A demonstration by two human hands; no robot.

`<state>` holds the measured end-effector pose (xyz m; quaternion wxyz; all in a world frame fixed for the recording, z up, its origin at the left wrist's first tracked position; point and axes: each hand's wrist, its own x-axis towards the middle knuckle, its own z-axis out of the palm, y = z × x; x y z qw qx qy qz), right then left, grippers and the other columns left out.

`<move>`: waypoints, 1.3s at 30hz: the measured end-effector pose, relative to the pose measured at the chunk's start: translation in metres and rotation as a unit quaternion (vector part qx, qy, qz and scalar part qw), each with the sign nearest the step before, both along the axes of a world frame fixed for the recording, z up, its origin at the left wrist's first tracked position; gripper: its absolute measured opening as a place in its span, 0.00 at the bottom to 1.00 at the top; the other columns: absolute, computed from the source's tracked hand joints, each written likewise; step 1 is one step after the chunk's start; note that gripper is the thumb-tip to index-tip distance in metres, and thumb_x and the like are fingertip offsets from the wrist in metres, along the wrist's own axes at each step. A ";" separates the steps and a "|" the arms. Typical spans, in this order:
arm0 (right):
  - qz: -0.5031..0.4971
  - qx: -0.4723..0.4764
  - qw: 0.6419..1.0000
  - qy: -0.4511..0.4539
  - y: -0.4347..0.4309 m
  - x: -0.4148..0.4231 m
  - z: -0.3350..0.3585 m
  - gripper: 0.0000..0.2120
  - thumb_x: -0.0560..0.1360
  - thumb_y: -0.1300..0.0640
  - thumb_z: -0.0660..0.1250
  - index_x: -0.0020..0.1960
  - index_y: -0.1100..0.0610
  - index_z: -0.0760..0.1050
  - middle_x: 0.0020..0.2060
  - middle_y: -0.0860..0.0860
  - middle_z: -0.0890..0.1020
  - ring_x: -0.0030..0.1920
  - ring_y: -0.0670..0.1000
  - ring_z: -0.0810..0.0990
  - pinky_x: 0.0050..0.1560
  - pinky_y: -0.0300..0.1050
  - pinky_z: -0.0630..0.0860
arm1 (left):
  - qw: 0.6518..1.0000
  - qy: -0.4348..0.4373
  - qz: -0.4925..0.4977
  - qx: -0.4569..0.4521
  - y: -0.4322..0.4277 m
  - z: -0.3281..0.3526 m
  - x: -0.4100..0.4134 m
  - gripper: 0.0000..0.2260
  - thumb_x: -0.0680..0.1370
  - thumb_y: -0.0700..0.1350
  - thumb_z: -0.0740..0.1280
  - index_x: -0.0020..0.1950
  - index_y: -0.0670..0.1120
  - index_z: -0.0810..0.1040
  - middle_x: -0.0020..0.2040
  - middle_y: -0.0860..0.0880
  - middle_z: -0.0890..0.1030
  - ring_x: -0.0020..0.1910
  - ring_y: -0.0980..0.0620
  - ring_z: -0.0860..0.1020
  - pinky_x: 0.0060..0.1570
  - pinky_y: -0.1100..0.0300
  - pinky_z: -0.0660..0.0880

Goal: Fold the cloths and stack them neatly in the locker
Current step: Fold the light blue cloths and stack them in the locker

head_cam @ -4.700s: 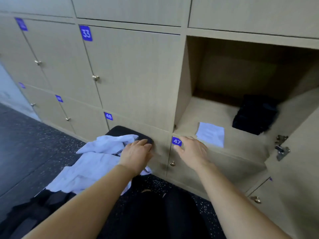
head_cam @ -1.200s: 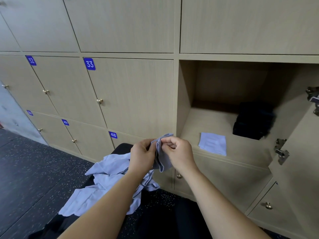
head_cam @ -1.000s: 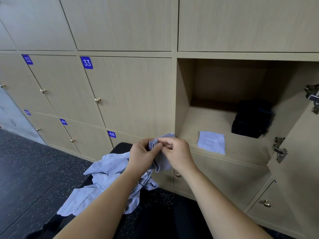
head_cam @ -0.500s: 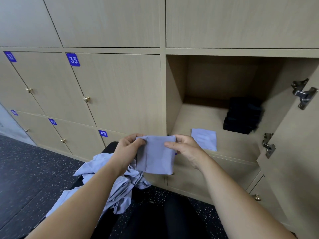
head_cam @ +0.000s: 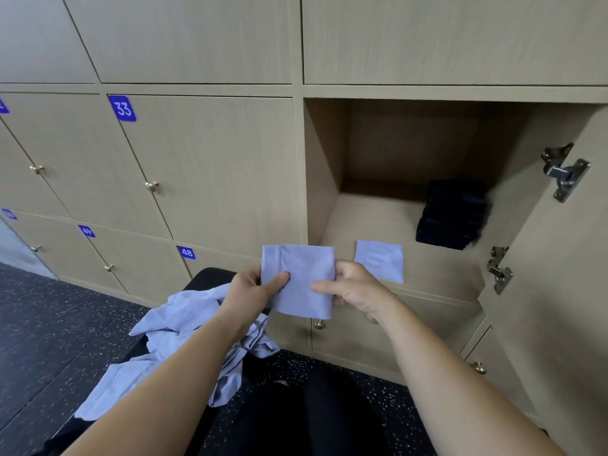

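Two hands share one grey-blue cloth, held in the air just in front of the open locker, near its left front corner. My left hand pinches the cloth's left edge, thumb flat on the near face and fingers tucked behind. My right hand pinches the right edge the same way. The cloth is folded to a small, roughly square pad hanging flat between the two grips.

I judge it thin, light and limp (the lower edge droops a little where nothing supports it), so it should weigh next to nothing but will likely fall open if I let one side go. The side edges are the places to hold, pinched through all the layers, and a flat palm underneath would serve best for setting it down.

Inside the locker a folded square of the same fabric lies at the near edge of the floor, with a black stack behind it on the far right. The loose heap lies to the left, draped over a black seat.

About a second ago this cloth was a bunched wad between my fingers. Half a second ago it was already a flat pad, and now it sits a touch higher and squarer. Several seconds back my left hand lay on the heap and my right at the locker's lip.
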<state>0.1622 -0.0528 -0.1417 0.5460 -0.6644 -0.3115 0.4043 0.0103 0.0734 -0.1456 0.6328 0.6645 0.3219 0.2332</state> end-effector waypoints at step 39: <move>-0.342 -0.074 0.912 -0.215 -0.002 0.230 -0.123 0.06 0.70 0.60 0.71 0.47 0.56 0.82 0.40 0.52 0.85 0.44 0.54 0.83 0.46 0.52 0.79 | 0.996 0.056 -0.067 0.001 0.030 -0.099 0.281 0.07 0.77 0.33 0.69 0.54 0.40 0.82 0.49 0.43 0.85 0.45 0.46 0.83 0.47 0.55 0.81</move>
